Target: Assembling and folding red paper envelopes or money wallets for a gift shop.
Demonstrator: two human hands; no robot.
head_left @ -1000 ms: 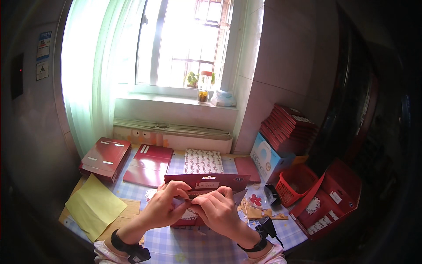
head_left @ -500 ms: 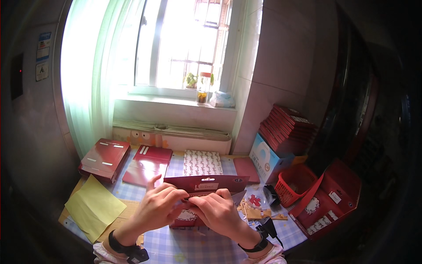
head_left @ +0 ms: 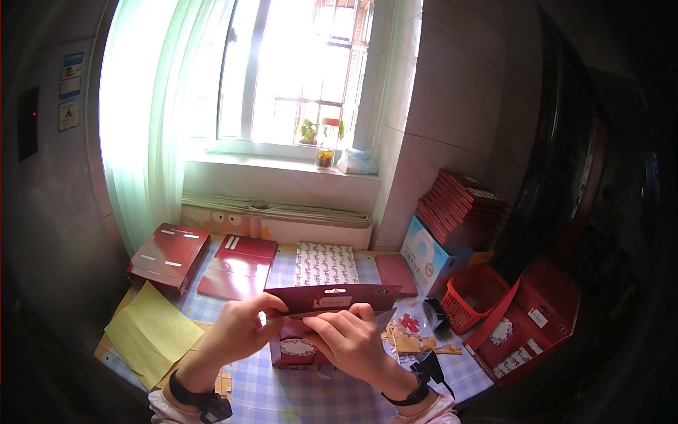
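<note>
In front of me on the table stands a dark red cardboard package (head_left: 360,299) with a hang hole in its raised back panel. Pale ornamental labels show on its panels. At its left edge is my left hand (head_left: 244,328), index finger and thumb curled against the card. My right hand (head_left: 353,340) is closed over the package's upper front edge, fingers bent and pressed together. What lies under the right fingertips is hidden.
Flat red card pieces (head_left: 169,256) are stacked at left, beside a yellow sheet (head_left: 152,332). A patterned sheet (head_left: 326,263) lies behind the package. To the right are a red basket (head_left: 470,304), a blue-white box (head_left: 431,258) and another open red package (head_left: 522,325).
My left hand has moved left, away from the right hand, to the package's left edge. The right hand stays nearly in place, and more of the package front shows between them.
</note>
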